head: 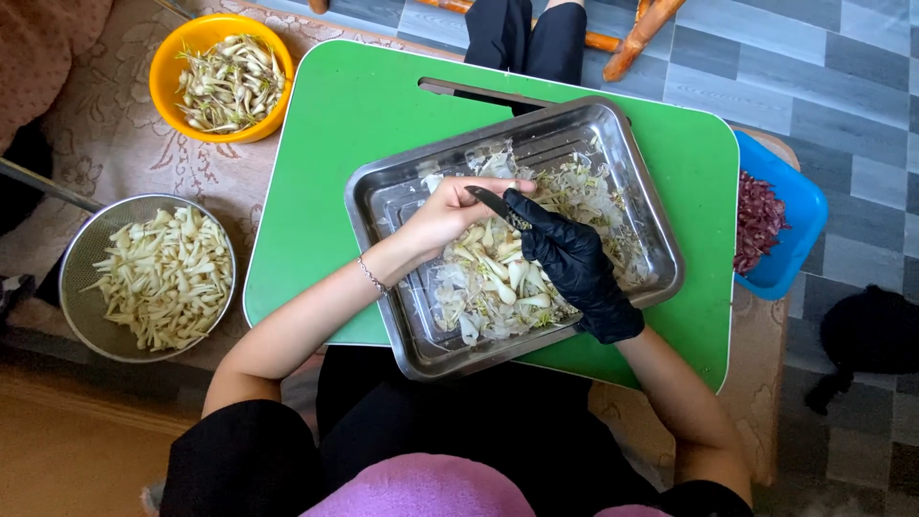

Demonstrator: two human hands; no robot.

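Observation:
A steel tray (378, 196) lies on a green lap table (335, 124) and holds a heap of pale peeled garlic cloves and papery skins (498, 278). My left hand (450, 213), bare with a thin bracelet at the wrist, hovers over the heap with its fingers pinched on something small and pale, probably a clove. My right hand (572, 263) wears a black glove and grips a small dark-bladed knife (498, 204). The blade points left and its tip meets the left fingertips.
An orange bowl (168, 96) of garlic trimmings stands at the back left. A metal strainer (75, 258) of peeled cloves sits at the left. A blue tray (799, 215) with reddish skins lies right of the table. Another person's dark-clad legs (526, 38) are beyond the table.

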